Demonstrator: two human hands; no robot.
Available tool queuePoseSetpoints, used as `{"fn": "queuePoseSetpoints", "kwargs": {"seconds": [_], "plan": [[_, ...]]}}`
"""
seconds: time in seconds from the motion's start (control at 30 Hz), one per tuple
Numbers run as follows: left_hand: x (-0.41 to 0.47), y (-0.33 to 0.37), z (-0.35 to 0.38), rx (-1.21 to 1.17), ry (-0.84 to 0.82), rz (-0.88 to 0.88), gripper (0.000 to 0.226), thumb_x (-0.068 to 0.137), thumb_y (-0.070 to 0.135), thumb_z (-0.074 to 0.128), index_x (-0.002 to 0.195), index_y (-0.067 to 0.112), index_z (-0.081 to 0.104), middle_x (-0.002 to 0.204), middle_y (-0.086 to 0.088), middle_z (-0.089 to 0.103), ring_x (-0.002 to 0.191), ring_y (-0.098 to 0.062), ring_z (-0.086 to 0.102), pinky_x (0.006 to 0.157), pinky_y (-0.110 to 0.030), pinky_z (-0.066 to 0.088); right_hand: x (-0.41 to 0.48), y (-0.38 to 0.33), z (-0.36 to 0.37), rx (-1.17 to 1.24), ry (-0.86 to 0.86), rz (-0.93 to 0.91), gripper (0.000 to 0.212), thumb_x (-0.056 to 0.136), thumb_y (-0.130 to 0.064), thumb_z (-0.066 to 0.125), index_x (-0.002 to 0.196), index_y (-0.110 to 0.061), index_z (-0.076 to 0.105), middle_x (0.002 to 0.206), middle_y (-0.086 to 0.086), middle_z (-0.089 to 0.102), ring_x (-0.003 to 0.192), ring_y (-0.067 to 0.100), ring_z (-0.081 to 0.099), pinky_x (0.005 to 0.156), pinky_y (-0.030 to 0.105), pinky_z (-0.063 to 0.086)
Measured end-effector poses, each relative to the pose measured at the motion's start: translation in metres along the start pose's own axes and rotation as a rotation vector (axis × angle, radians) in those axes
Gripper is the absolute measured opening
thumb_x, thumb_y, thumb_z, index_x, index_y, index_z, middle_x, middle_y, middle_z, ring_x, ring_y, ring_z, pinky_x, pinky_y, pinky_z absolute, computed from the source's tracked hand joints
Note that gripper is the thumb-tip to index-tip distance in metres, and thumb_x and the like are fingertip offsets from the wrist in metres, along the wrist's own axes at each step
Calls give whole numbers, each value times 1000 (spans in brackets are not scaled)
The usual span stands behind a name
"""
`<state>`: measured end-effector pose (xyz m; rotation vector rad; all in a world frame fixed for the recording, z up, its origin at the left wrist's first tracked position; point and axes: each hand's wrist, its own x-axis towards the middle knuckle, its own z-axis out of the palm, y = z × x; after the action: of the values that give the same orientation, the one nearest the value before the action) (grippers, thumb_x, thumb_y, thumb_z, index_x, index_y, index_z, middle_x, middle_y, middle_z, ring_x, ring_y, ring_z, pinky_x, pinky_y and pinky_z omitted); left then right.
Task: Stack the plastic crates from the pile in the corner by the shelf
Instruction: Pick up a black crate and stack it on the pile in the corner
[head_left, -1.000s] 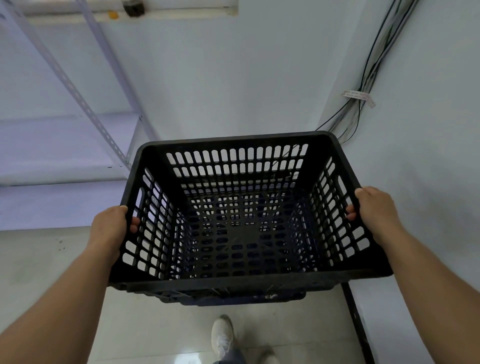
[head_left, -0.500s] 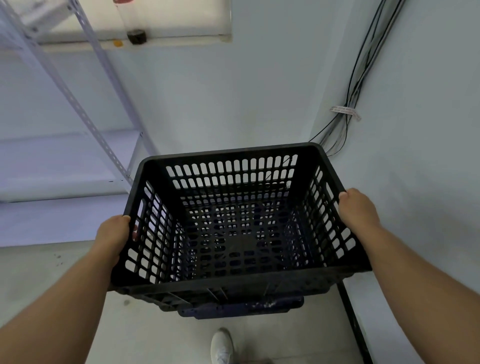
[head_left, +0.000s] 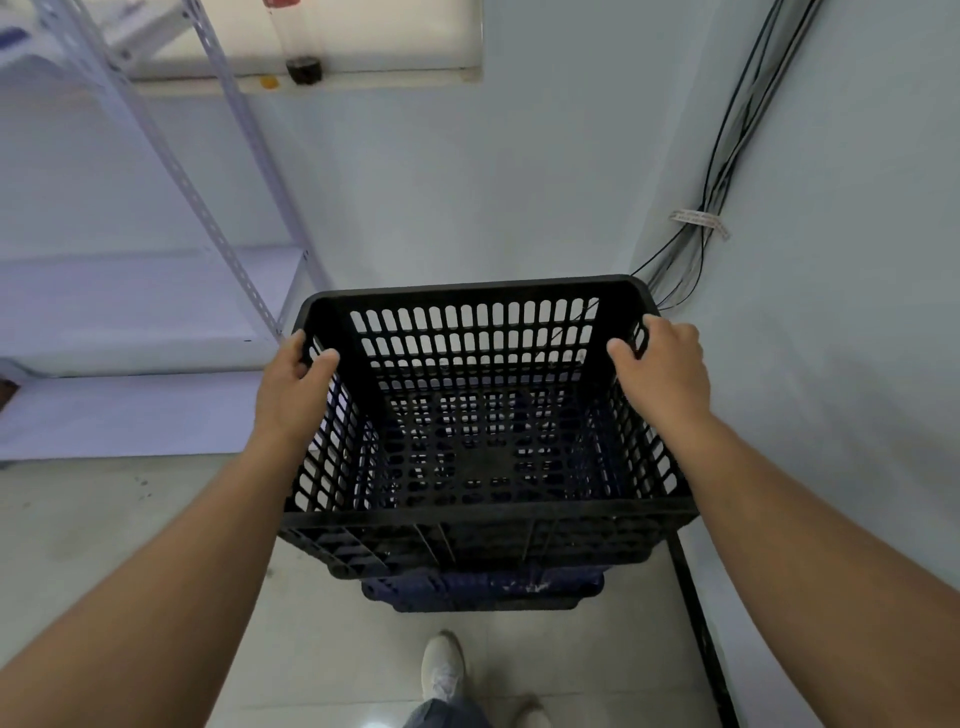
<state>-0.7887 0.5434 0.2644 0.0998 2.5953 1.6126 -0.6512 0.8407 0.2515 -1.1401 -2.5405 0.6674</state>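
Since half a second earlier: black slotted plastic crate (head_left: 488, 519) had dropped lower into the corner, and both hands had slid forward along its rim. It sat over a dark blue plastic crate (head_left: 483, 592); whether fully seated, unclear. Left hand (head_left: 293, 387) and right hand (head_left: 662, 369) each gripped a side rim, fingers curled over. Risks: skewed nesting could jam, and the black wall cables (head_left: 727, 156) close behind might snag.
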Motion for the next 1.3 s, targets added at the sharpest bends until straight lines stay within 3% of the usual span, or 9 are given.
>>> {"fn": "queuePoseSetpoints", "kwargs": {"seconds": [0.07, 0.13, 0.3, 0.47, 0.67, 0.97, 1.1, 1.3], "plan": [[-9, -3, -1, -15, -39, 4, 52, 95, 37, 51, 144, 23, 43, 141, 2, 53, 127, -16, 50, 101, -31, 37, -8, -10, 0, 62, -14, -47, 62, 92, -44, 47, 144, -11, 37, 142, 16, 38, 129, 31, 42, 102, 43, 37], [-22, -3, -4, -59, -56, 3, 55, 95, 42, 51, 147, 26, 39, 148, 2, 47, 134, -15, 45, 104, -31, 35, -19, -20, 1, 128, -30, -95, 63, 92, -47, 46, 144, -13, 37, 143, 14, 38, 125, 28, 46, 97, 39, 40], [-51, -1, -14, -149, -1, 27, 55, 99, 36, 48, 150, 23, 33, 151, 1, 41, 135, -11, 40, 105, -24, 31, -49, -52, 4, 228, -78, -190, 61, 92, -51, 45, 142, -16, 38, 144, 7, 36, 105, 18, 59, 83, 33, 44], [-69, -9, -38, -226, 93, 12, 52, 99, 33, 48, 148, 21, 36, 131, 10, 46, 122, -4, 43, 101, -19, 31, -81, -87, 12, 249, -123, -296, 57, 93, -51, 43, 139, -17, 43, 143, 4, 39, 92, 10, 59, 84, 34, 48], [-94, -37, -91, -276, 156, -53, 52, 98, 33, 51, 147, 19, 38, 148, -1, 44, 125, -6, 44, 106, -25, 34, -121, -129, 30, 262, -165, -353, 52, 94, -50, 43, 133, -17, 50, 138, 3, 46, 85, 7, 54, 86, 36, 48], [-132, -54, -159, -258, 114, -28, 51, 98, 35, 49, 146, 22, 39, 144, 2, 46, 123, -8, 46, 109, -28, 36, -204, -159, 30, 303, -121, -326, 50, 95, -48, 42, 132, -16, 52, 136, 3, 47, 85, 9, 54, 80, 30, 43], [-150, -62, -182, -262, 19, 4, 51, 97, 39, 49, 145, 25, 40, 132, 11, 47, 126, -8, 46, 112, -37, 36, -250, -160, 21, 317, -42, -246, 48, 95, -50, 41, 130, -18, 53, 134, 1, 49, 82, 7, 52, 81, 30, 43], [-187, -70, -194, -260, -128, 44, 50, 97, 35, 51, 145, 22, 41, 133, 10, 47, 122, -6, 47, 112, -33, 35, -327, -137, 7, 337, 53, -92, 48, 96, -49, 42, 129, -17, 53, 130, 1, 49, 77, 3, 50, 80, 29, 42]]}}
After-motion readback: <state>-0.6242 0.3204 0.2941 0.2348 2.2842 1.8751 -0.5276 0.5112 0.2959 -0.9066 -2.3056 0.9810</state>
